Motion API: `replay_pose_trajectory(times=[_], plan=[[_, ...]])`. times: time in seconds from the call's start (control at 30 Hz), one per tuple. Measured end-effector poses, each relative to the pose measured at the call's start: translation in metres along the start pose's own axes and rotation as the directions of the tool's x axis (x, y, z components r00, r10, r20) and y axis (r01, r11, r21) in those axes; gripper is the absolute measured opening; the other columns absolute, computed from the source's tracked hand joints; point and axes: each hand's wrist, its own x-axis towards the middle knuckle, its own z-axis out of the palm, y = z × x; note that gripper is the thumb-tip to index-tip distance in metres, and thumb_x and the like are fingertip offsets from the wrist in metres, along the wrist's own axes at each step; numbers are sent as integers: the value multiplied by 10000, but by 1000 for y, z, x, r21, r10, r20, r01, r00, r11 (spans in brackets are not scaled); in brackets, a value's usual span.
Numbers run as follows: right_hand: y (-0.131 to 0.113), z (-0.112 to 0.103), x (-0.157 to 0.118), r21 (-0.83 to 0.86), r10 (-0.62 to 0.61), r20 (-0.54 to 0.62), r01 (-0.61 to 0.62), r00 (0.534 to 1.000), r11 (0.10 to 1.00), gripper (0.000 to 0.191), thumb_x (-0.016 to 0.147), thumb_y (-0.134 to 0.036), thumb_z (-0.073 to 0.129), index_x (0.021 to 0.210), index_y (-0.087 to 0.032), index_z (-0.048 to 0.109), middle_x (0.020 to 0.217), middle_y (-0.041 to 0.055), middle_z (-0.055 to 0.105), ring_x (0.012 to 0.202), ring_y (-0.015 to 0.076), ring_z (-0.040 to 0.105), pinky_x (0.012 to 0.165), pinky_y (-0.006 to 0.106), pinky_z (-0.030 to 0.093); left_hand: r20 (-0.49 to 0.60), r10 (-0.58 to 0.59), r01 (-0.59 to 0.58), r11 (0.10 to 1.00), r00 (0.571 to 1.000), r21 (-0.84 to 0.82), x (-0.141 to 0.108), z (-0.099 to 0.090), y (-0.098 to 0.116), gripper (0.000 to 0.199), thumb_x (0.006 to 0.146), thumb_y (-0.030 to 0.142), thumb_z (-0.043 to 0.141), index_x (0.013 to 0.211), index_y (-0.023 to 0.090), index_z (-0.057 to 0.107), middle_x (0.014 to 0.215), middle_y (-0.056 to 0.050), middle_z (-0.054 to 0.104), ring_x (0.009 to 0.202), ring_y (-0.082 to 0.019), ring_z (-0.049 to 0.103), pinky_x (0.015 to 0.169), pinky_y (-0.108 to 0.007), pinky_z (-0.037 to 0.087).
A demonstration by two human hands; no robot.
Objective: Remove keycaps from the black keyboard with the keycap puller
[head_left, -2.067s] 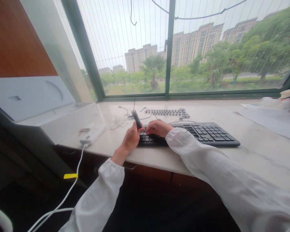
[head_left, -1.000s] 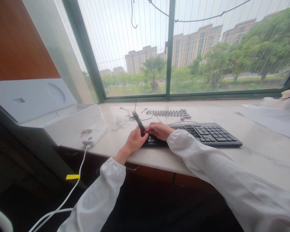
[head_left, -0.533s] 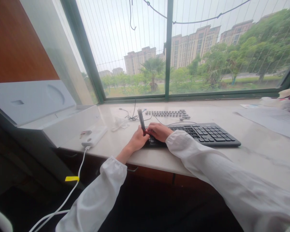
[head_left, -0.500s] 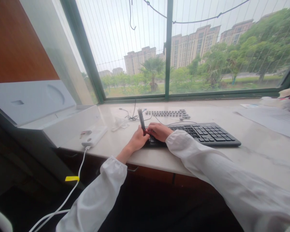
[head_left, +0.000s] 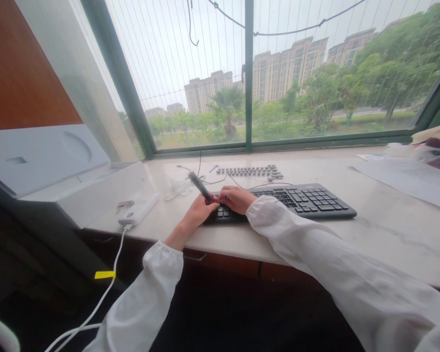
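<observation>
A black keyboard [head_left: 317, 199] lies on the white countertop, part of its left half showing exposed key positions without caps. Over its left end, my left hand [head_left: 198, 211] is closed around a dark brush [head_left: 199, 185], whose bristles point up and to the left. My right hand [head_left: 237, 199] rests on the keyboard close beside it, fingers pinched together at the left hand's fingertips. Whatever those fingers hold, if anything, is too small to make out. Behind the keyboard, loose keycaps [head_left: 249, 171] are laid out in rows.
An open white box [head_left: 95, 193] stands at the left, with a white power strip [head_left: 139, 208] and its cord in front. A clear plastic piece [head_left: 179, 188] and a thin cable lie behind my left hand. Papers [head_left: 407, 181] lie at the right, below the window.
The brush has tipped from nearly upright to leaning left, its bristles now showing. Both hands stay together at the keyboard's left end, and the whole view has shifted slightly.
</observation>
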Motion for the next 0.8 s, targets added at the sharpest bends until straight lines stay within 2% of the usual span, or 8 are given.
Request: replay_pose_trajectory(times=[0.17, 0.23, 0.4, 0.5, 0.6, 0.8], plan=[[2, 2, 0, -9, -8, -12, 8, 1000, 1000, 135, 882, -199, 550, 877, -147, 674, 909, 73, 622, 852, 154, 588, 802, 266, 419, -118, -36, 31, 998, 992, -49, -2, -11, -2, 389, 710, 399, 699, 1007, 161, 616, 893, -58, 669, 878, -203, 608, 816, -327, 467], [2, 2, -1, -14, -5, -19, 5, 1000, 1000, 143, 886, -217, 546, 885, -151, 673, 921, 74, 624, 865, 154, 589, 803, 264, 419, -108, -28, 22, 998, 994, -57, -1, -15, -4, 394, 692, 423, 716, 964, 151, 631, 868, -59, 675, 873, -207, 612, 814, -324, 468], [-6, -3, -6, -17, 4, -20, -4, 1000, 1000, 199, 862, -340, 593, 904, -166, 681, 914, 67, 658, 854, 169, 604, 782, 271, 424, -71, 19, -21, 999, 997, -34, 3, -18, -7, 328, 709, 386, 704, 921, 151, 622, 842, -43, 680, 839, -191, 629, 789, -301, 485], [-10, -5, -9, -22, 27, -19, -28, 999, 999, 264, 841, -421, 610, 926, -188, 702, 899, 63, 686, 850, 177, 618, 767, 270, 423, -99, 59, -52, 996, 993, 76, 3, -16, -8, 302, 733, 375, 681, 935, 157, 623, 857, -52, 691, 822, -196, 645, 773, -308, 499], [-12, -3, -9, -35, 32, -17, -32, 999, 999, 262, 864, -428, 578, 942, -224, 722, 894, 48, 709, 835, 169, 631, 749, 261, 417, -157, 90, -66, 986, 983, 153, 2, -12, -8, 258, 765, 350, 651, 946, 170, 614, 874, -58, 701, 817, -201, 659, 781, -326, 506], [-13, 4, -7, -92, 180, -66, -186, 981, 978, 269, 846, -494, 578, 882, -292, 751, 879, 8, 733, 818, 176, 649, 688, 255, 414, -211, 107, -64, 978, 972, 199, 1, -6, -9, 198, 795, 335, 628, 915, 181, 601, 835, -56, 710, 808, -212, 674, 777, -337, 506]])
